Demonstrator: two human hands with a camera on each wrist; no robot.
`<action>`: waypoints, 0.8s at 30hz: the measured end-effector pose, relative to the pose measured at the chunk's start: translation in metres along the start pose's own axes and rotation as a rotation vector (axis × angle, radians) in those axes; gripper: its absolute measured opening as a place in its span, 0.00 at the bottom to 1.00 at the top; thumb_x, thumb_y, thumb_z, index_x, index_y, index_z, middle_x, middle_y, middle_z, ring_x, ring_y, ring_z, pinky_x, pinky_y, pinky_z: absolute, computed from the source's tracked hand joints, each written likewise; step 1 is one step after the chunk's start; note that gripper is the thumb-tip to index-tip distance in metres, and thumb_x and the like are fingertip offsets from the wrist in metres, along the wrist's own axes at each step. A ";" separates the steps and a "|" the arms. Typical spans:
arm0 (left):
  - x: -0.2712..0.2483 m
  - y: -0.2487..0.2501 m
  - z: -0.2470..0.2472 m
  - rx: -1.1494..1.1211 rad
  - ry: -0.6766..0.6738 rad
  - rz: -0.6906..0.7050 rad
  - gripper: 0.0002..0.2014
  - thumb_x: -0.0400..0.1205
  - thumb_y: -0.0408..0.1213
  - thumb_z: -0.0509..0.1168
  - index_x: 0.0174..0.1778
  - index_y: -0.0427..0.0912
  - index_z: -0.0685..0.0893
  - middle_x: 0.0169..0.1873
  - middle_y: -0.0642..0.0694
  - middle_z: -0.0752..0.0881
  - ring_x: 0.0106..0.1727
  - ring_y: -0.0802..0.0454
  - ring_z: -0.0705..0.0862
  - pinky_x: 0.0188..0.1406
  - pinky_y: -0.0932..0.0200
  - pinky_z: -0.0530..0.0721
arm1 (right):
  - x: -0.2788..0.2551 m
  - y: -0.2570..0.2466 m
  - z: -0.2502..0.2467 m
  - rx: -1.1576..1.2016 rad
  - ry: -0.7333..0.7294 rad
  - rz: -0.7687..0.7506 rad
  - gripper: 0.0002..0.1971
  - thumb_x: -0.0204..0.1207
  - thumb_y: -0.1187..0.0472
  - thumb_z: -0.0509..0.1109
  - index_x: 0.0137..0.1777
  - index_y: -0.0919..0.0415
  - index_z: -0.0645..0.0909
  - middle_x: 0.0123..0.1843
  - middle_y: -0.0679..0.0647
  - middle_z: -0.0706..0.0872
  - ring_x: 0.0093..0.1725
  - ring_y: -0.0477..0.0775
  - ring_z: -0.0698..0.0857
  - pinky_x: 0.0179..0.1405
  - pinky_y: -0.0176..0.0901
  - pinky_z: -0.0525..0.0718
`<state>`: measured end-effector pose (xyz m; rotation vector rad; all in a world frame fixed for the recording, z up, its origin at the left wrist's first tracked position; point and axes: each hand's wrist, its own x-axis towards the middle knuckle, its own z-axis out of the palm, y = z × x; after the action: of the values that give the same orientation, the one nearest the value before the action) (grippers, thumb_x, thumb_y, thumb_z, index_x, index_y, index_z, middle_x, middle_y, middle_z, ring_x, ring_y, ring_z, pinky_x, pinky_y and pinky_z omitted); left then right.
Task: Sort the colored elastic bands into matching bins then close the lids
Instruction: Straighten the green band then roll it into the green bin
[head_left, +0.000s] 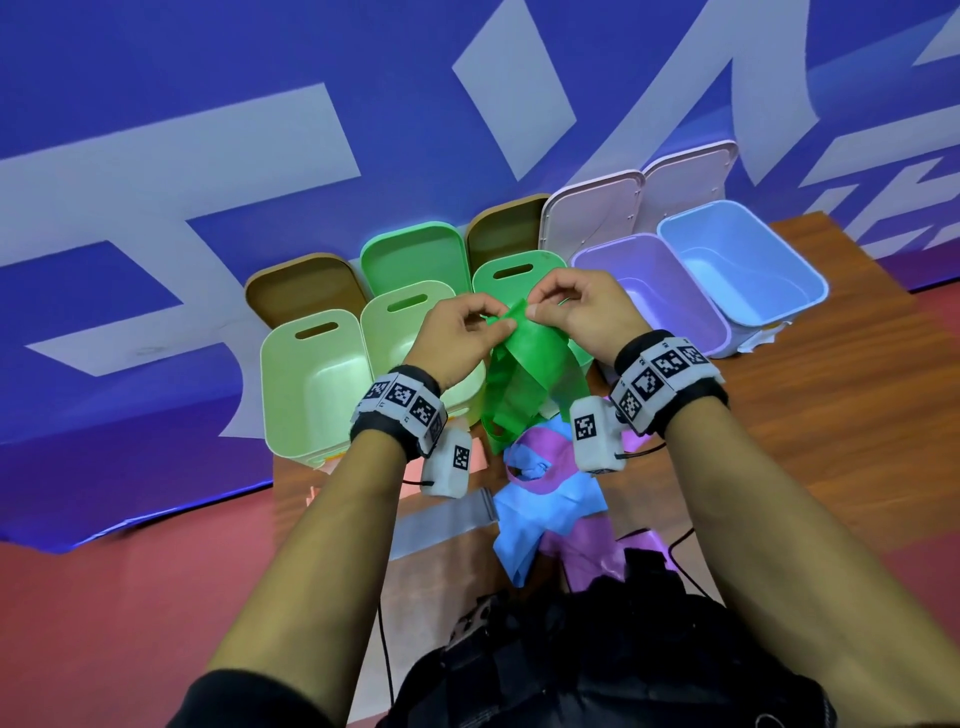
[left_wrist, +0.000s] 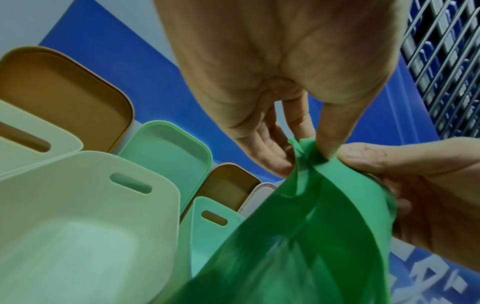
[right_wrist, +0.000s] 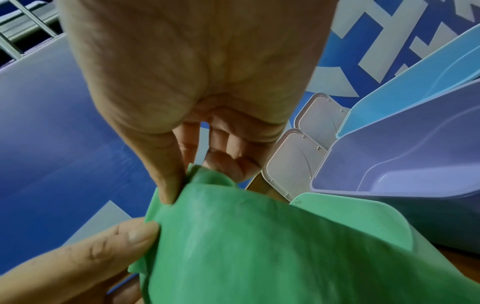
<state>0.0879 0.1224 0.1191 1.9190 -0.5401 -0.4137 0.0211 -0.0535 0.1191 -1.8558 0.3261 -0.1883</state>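
Observation:
A wide green elastic band (head_left: 524, 364) hangs in folds above the table, in front of the green bin (head_left: 511, 278). My left hand (head_left: 462, 332) pinches its top edge between thumb and fingers, and my right hand (head_left: 576, 306) pinches the same edge just to the right. In the left wrist view the green band (left_wrist: 298, 236) drapes down from my left hand (left_wrist: 319, 152). The right wrist view shows my right hand (right_wrist: 171, 195) on the green band (right_wrist: 259, 246). Blue band (head_left: 524, 519) and purple band (head_left: 587, 545) lie crumpled on the table below.
Open bins stand in a row: two pale green bins (head_left: 311, 379) at left, a purple bin (head_left: 660, 291) and a light blue bin (head_left: 743, 260) at right. Their lids (head_left: 592, 213) lean open against the blue banner behind. A grey strip (head_left: 441, 519) lies near me.

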 end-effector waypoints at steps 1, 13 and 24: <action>0.001 -0.002 0.000 0.006 0.009 0.003 0.05 0.77 0.40 0.76 0.40 0.53 0.85 0.38 0.32 0.86 0.36 0.46 0.83 0.47 0.49 0.86 | 0.000 0.001 0.001 0.006 -0.001 0.012 0.06 0.71 0.62 0.79 0.37 0.51 0.87 0.34 0.44 0.85 0.38 0.45 0.82 0.45 0.42 0.79; 0.003 0.014 -0.001 -0.044 0.047 0.092 0.02 0.80 0.33 0.73 0.43 0.45 0.87 0.33 0.45 0.86 0.35 0.51 0.81 0.40 0.61 0.81 | -0.002 -0.011 -0.008 0.035 -0.019 0.030 0.09 0.72 0.65 0.80 0.43 0.51 0.84 0.36 0.52 0.85 0.37 0.49 0.83 0.41 0.43 0.81; 0.005 0.013 -0.004 -0.109 0.081 0.089 0.02 0.80 0.31 0.73 0.45 0.42 0.87 0.38 0.39 0.88 0.39 0.48 0.85 0.47 0.56 0.86 | -0.002 -0.017 -0.015 0.011 -0.012 -0.020 0.14 0.72 0.73 0.76 0.40 0.50 0.86 0.37 0.51 0.87 0.42 0.50 0.86 0.59 0.50 0.88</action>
<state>0.0920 0.1179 0.1321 1.7921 -0.5371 -0.3007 0.0172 -0.0619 0.1397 -1.8495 0.2973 -0.1922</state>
